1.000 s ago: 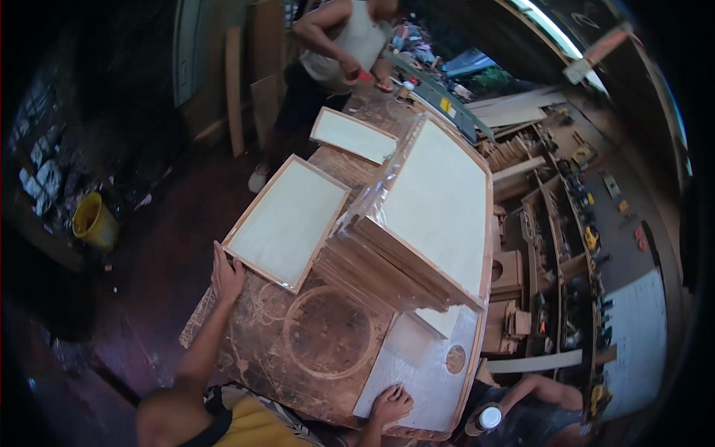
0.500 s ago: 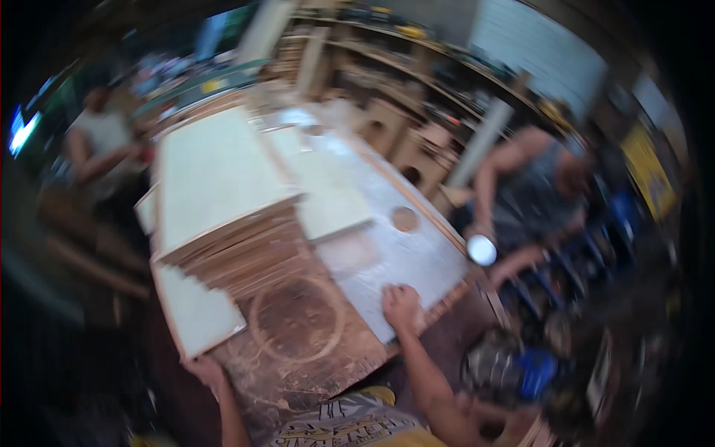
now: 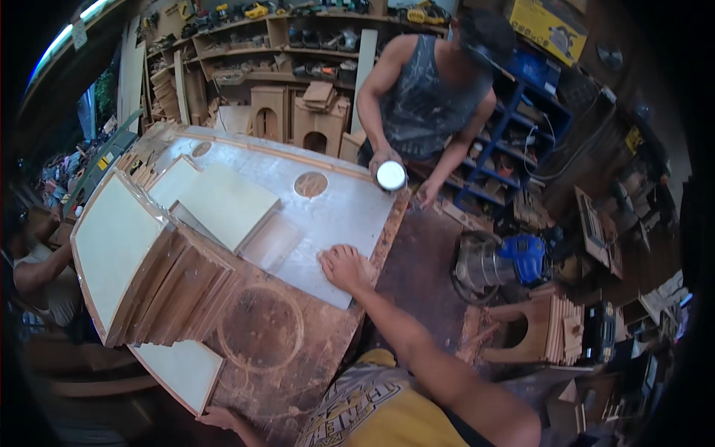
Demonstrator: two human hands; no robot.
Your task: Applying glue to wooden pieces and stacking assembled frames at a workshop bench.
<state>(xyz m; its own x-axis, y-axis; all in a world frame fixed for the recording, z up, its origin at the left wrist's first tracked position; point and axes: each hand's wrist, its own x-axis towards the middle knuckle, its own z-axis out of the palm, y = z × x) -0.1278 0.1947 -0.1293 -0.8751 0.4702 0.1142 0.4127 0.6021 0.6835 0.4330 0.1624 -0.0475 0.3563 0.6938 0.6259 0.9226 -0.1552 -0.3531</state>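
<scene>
My right hand [image 3: 344,267] lies on a shiny grey sheet [image 3: 350,216] covering the bench, its fingers bent over a pale tan piece mostly hidden beneath. My left hand [image 3: 220,419] is at the near corner of a low white panel [image 3: 179,369] with wooden edging, its visible fingers stretched out beside that corner. Above this panel rises a stack of wooden-edged boards [image 3: 175,279] topped by a white panel [image 3: 119,238]. Beyond my right hand, another cream board [image 3: 227,201] rests on the sheet. Bare worn wood [image 3: 261,335] with a round ring mark lies between my hands.
Across the bench, a co-worker [image 3: 428,97] holds a white-topped round can [image 3: 391,176] at the corner. Another person [image 3: 45,276] stands at left. A blue-topped shop vacuum [image 3: 499,261], a wooden box with an arched opening [image 3: 514,328] and a blue rack [image 3: 514,141] occupy the right.
My view has swung to the right, so the bench sits turned and further left. Both hands keep about the same places on it. The picture is sharper now.
</scene>
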